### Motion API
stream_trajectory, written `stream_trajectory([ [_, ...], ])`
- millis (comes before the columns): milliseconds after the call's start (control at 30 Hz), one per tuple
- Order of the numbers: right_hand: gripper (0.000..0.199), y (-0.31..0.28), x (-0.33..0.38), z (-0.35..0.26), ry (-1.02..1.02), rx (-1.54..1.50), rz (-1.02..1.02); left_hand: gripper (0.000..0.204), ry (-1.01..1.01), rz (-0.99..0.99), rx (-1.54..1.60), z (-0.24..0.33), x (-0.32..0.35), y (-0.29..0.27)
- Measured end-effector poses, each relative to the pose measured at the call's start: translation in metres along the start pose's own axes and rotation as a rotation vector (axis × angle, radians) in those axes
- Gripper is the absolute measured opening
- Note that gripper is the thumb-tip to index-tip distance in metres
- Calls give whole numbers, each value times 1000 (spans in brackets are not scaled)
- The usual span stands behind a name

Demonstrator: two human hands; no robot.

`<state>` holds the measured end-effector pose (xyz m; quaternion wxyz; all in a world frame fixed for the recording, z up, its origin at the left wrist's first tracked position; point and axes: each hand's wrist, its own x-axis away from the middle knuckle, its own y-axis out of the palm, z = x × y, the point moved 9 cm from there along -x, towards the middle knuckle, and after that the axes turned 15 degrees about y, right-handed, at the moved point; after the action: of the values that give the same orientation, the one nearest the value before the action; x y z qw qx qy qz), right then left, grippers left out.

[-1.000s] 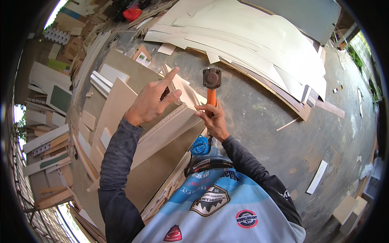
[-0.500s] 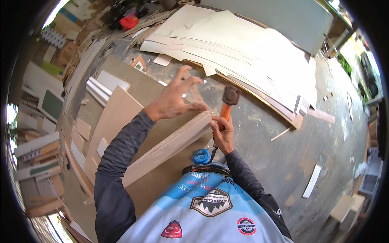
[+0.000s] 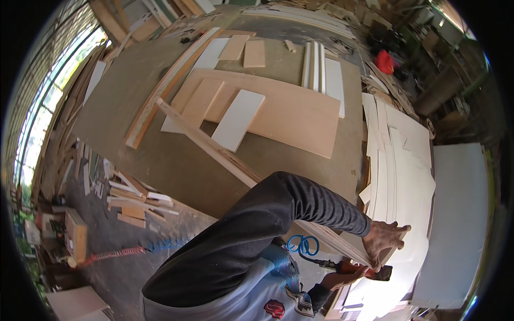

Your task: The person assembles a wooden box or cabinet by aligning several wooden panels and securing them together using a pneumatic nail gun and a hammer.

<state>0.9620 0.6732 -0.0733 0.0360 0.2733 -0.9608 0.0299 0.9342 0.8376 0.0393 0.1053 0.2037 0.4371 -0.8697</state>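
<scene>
Workbench (image 3: 160, 155) now behind left hand (image 3: 383, 241)

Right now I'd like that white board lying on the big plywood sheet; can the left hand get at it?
Probably not: the left hand grips the long strip's near end, and the white board lies far up the bench.

Pale and tan wood, dark sleeve

Tan board (image 3: 300, 115), off-white panel (image 3: 238, 120), pale strip (image 3: 214, 147), black sleeve (image 3: 257, 230), blue hose (image 3: 304, 246), orange hammer handle (image 3: 353, 266).
</scene>
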Motion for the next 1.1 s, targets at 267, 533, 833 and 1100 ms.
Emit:
stream_trajectory([
  [267,95,17,2,-50,-149,171,12,122,-114,-5,-5,-4,-3,-8],
  [533,70,15,0,-15,155,37,-19,100,-124,266,-81,-11,34,-59],
  [833,70,11,22,-25,229,-149,-43,87,-367,950,-254,-7,194,-287],
  [1100,78,15,33,-28,251,-95,3,78,-549,1579,-687,-100,466,-311],
])
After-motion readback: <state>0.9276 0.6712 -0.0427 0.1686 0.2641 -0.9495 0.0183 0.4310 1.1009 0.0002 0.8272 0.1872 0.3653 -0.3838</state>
